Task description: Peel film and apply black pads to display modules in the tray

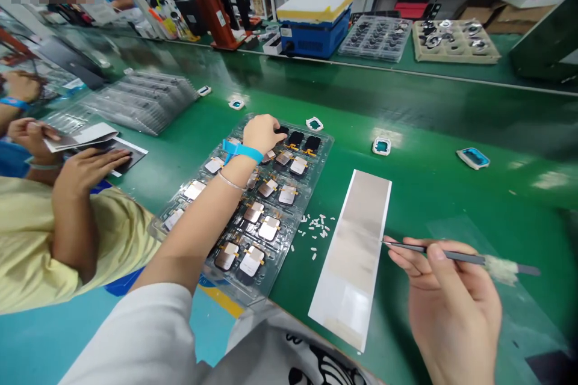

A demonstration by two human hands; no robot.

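Observation:
My left hand point(261, 133), with a blue wrist strap, reaches over the far end of a clear plastic tray point(311, 192). Its thumb and fingers close on a small black square part point(282, 130) in the far row, partly covered by the hand. More small square parts sit in the tray, some with a silvery face point(270, 228) and orange tabs, others black point(312, 144). My right hand point(451, 295) holds dark tweezers point(460, 256) wrapped with pale tape near the rear. Their tip is at the right edge of a long white-edged strip point(356, 234) lying on the bench.
Small white bits point(318, 227) lie between tray and strip. Several white-rimmed pieces, one with a blue middle point(473, 157), stand along the green bench point(419, 192). Stacked clear trays point(144, 99) are at left, beside a co-worker's hands point(90, 168). A blue machine point(316, 30) stands on the back shelf.

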